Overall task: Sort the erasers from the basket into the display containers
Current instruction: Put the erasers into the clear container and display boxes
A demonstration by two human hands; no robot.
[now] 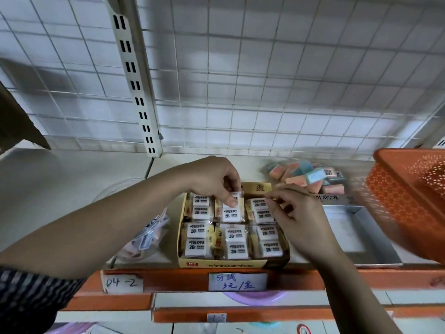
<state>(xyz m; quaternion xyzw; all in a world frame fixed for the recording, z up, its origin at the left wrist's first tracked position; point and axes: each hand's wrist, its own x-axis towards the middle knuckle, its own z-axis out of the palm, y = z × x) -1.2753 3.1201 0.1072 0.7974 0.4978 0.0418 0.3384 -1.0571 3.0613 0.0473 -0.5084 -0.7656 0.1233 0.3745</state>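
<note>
Shelf [72,189] at chest level carries a yellow display box [224,263] filled with wrapped white 2B eraser packs in two rows of three. Left hand [213,179] reaches over the box's far row; thumb and fingertips pinch the top edge of the middle eraser pack [232,210], which stands slightly raised among its neighbours. Right hand [292,215] hovers over the far right corner of the box, fingers curled with thumb and forefinger nearly closed; whether they grip anything, I cannot tell. Loose pink and blue erasers [305,175] lie piled on the shelf behind the box. Grey tray [368,233] sits just right of the box. Orange basket [409,196] stands at the far right, blurred. Clear container [144,233] of small items sits left of the box.
</note>
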